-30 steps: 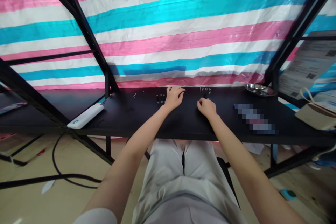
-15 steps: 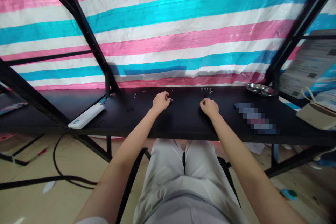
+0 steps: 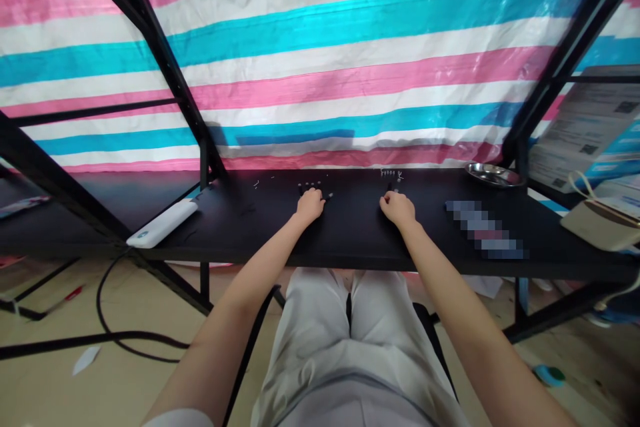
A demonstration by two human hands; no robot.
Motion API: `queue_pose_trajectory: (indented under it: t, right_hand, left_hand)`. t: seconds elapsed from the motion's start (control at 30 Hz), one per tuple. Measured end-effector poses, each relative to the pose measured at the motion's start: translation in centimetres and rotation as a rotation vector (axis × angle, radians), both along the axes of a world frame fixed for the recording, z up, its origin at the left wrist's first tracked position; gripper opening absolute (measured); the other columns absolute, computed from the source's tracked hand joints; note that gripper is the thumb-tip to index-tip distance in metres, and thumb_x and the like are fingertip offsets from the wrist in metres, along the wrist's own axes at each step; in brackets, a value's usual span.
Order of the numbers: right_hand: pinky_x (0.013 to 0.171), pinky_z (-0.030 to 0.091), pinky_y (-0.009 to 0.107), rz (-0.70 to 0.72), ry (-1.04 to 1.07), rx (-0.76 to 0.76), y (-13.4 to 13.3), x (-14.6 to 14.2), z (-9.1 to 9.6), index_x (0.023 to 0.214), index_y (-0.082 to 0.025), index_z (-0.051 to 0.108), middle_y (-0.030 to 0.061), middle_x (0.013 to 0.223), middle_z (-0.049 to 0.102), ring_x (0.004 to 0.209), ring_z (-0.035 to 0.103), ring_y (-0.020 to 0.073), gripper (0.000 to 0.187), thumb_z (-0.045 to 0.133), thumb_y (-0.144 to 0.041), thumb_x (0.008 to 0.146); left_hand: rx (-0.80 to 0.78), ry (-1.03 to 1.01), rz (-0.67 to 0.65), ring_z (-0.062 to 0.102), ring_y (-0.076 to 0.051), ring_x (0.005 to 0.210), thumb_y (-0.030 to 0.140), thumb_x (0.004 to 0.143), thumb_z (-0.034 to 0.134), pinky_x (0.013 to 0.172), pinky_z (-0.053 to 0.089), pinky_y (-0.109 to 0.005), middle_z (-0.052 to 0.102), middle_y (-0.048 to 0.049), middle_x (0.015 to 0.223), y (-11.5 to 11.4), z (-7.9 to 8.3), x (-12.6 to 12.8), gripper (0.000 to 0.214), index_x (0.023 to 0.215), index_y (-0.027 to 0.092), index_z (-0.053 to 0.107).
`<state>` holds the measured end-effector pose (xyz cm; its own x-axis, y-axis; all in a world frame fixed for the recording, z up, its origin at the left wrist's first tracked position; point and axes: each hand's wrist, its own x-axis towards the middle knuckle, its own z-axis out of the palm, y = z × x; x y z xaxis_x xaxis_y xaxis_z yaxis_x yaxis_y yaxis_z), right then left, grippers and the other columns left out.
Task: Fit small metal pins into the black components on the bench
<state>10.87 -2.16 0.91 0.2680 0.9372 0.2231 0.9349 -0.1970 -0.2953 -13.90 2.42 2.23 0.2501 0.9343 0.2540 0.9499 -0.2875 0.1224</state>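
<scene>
Over the middle of the black table [image 3: 350, 233], my left hand [image 3: 311, 205] rests with its fingers curled down at a row of several small dark pieces with grey tips [image 3: 313, 185]. One similar dark piece [image 3: 329, 197] lies just right of its fingers. My right hand [image 3: 399, 207] is on the tabletop further right, fingers bent and closed; what they hold, if anything, is hidden. Beyond its fingertips are a small dark piece [image 3: 390, 185] and a row of tiny whitish pieces [image 3: 390, 173].
A shiny metal dish [image 3: 494, 175] stands at the back right, with a blurred-out flat item [image 3: 485, 230] before it. To the left lies a white oblong device [image 3: 164, 222]. Tiny white bits [image 3: 257, 183] are scattered back left. Black frame posts [image 3: 173, 73] flank a striped sheet [image 3: 350, 20].
My left hand has shifted slightly right and nearer me, turning palm down, and the row of dark pieces beyond it now shows. My right hand has hardly moved. The view has tilted slightly.
</scene>
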Motion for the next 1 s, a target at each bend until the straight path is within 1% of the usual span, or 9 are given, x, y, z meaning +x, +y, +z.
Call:
queue_pose_trajectory:
  t: [0.07,0.13,0.33,0.4,0.47,0.57,0.7,0.8,1.0]
  right_hand:
    - [0.073,0.043,0.029,0.001,0.004,-0.002,0.0,0.0,0.0,0.093,-0.020,0.066,0.0096,0.092,0.067,0.087,0.062,0.0215,0.032,0.039,-0.035,0.085]
    - [0.073,0.043,0.028,-0.001,0.005,-0.004,0.0,0.0,0.0,0.093,-0.020,0.066,0.0094,0.092,0.067,0.086,0.062,0.0212,0.032,0.039,-0.036,0.085]
    - [0.073,0.043,0.030,-0.001,0.005,-0.004,-0.2,-0.1,0.2,0.093,-0.021,0.066,0.0095,0.093,0.067,0.087,0.062,0.0227,0.031,0.039,-0.035,0.085]
    - [0.073,0.043,0.030,0.001,0.009,-0.004,-0.2,-0.2,0.3,0.093,-0.021,0.066,0.0094,0.093,0.067,0.088,0.062,0.0224,0.031,0.040,-0.035,0.085]
    - [0.074,0.043,0.029,-0.001,0.013,-0.011,-0.2,-0.1,0.3,0.093,-0.020,0.066,0.0095,0.093,0.067,0.088,0.062,0.0219,0.031,0.040,-0.035,0.085]
    - [0.074,0.043,0.029,-0.001,0.012,-0.023,-0.2,-0.1,0.3,0.094,-0.020,0.067,0.0097,0.093,0.067,0.088,0.062,0.0213,0.032,0.040,-0.036,0.086]
    - [0.074,0.043,0.029,0.004,0.014,-0.024,-0.2,-0.1,0.4,0.095,-0.021,0.067,0.0098,0.094,0.067,0.088,0.062,0.0211,0.032,0.039,-0.034,0.086]
    - [0.074,0.043,0.029,0.008,0.011,-0.012,-0.2,-0.1,0.3,0.095,-0.020,0.066,0.0097,0.093,0.067,0.088,0.062,0.0216,0.032,0.039,-0.035,0.085]
    - [0.075,0.043,0.029,0.008,0.013,-0.009,0.0,0.1,0.1,0.094,-0.020,0.066,0.0097,0.093,0.067,0.089,0.062,0.0213,0.032,0.040,-0.035,0.086]
  left_hand:
    - [-0.009,0.014,-0.015,0.058,-0.021,0.094,0.025,0.085,0.052,0.078,0.047,-0.029,0.061,-0.0088,0.102,-0.1,0.4,0.2,0.015,0.094,0.017,0.060]
    - [-0.001,0.051,-0.062,0.058,-0.021,0.094,0.023,0.085,0.052,0.077,0.046,-0.030,0.062,-0.0086,0.099,-0.2,1.1,0.4,0.014,0.094,0.016,0.060]
    - [0.171,0.253,-0.343,0.055,-0.024,0.096,0.011,0.080,0.051,0.079,0.042,-0.034,0.063,-0.0113,0.095,0.1,4.5,1.2,0.015,0.090,0.015,0.062]
    - [0.205,0.297,-0.404,0.054,-0.025,0.097,0.006,0.077,0.052,0.082,0.039,-0.036,0.063,-0.0118,0.094,0.6,5.5,1.4,0.017,0.086,0.015,0.063]
    - [0.211,0.319,-0.435,0.054,-0.026,0.099,0.003,0.074,0.053,0.084,0.037,-0.037,0.063,-0.0119,0.093,1.3,6.2,1.6,0.018,0.083,0.015,0.063]
    - [0.183,0.342,-0.440,0.053,-0.026,0.099,0.000,0.070,0.055,0.086,0.034,-0.037,0.063,-0.0118,0.092,2.3,6.6,1.9,0.020,0.079,0.015,0.063]
    - [0.144,0.342,-0.447,0.051,-0.024,0.099,-0.001,0.067,0.056,0.087,0.031,-0.036,0.064,-0.0103,0.090,3.2,6.6,2.5,0.020,0.073,0.016,0.063]
    - [0.127,0.353,-0.469,0.051,-0.024,0.100,-0.001,0.068,0.056,0.088,0.030,-0.035,0.065,-0.0096,0.089,3.6,6.5,3.0,0.019,0.071,0.017,0.063]
    - [0.115,0.439,-0.483,0.051,-0.024,0.101,0.000,0.070,0.051,0.089,0.030,-0.037,0.066,-0.0100,0.092,3.9,6.4,3.5,0.023,0.073,0.017,0.065]
